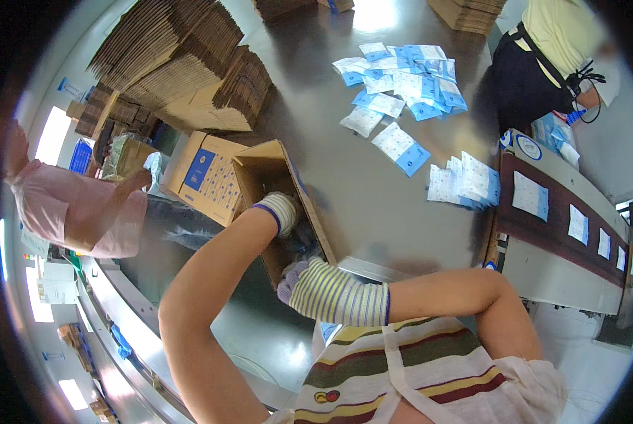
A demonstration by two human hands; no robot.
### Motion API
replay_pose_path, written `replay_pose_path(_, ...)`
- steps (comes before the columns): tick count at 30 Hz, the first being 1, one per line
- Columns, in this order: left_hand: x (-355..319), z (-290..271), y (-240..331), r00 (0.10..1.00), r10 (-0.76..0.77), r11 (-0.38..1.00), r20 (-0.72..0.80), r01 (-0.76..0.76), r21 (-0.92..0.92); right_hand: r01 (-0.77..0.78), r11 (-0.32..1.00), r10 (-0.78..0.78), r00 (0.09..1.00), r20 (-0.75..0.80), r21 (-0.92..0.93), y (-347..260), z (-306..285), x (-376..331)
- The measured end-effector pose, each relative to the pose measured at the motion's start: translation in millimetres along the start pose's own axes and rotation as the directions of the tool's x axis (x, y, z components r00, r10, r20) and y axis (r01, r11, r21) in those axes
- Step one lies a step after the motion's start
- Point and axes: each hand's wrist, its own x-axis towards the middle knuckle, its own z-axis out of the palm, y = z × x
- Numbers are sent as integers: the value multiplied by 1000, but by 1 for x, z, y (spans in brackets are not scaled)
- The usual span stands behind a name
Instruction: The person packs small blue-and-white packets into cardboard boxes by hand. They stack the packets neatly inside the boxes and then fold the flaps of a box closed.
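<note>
An open cardboard box lies tilted at the near left edge of the steel table. My left hand, in a striped knit glove, reaches down into it; the box hides its fingers. My right hand, in a matching striped glove with purple fingertips, is at the box's near end. Its fingers are curled closed at the rim there. Something dark and shiny shows inside the box between my hands, too unclear to name.
White-and-blue packets lie heaped on the steel table, with a leaning row beside the conveyor belt, which carries more. Flattened cartons are stacked far left. A printed carton adjoins the box. Two other people stand nearby.
</note>
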Motion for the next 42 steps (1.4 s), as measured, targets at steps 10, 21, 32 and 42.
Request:
replay_pose_path(10, -2, -67, 17, 934, -20, 935, -356, -109, -338, -440, 874, 366, 875, 316, 207, 45, -20, -21)
replay_pose_path(21, 21, -61, 19, 941, -6, 959, -338, -91, -268, 105, 993, -78, 939, 335, -63, 86, -40, -49)
replay_pose_path(32, -4, -85, -9, 988, 146, 942, -51, -155, -298, 15, 999, -30, 902, 430, 39, 72, -33, -43)
replay_pose_path(42, 18, -47, -1, 989, 112, 982, -92, -125, -142, -148, 986, 52, 695, 717, 73, 61, -26, -23)
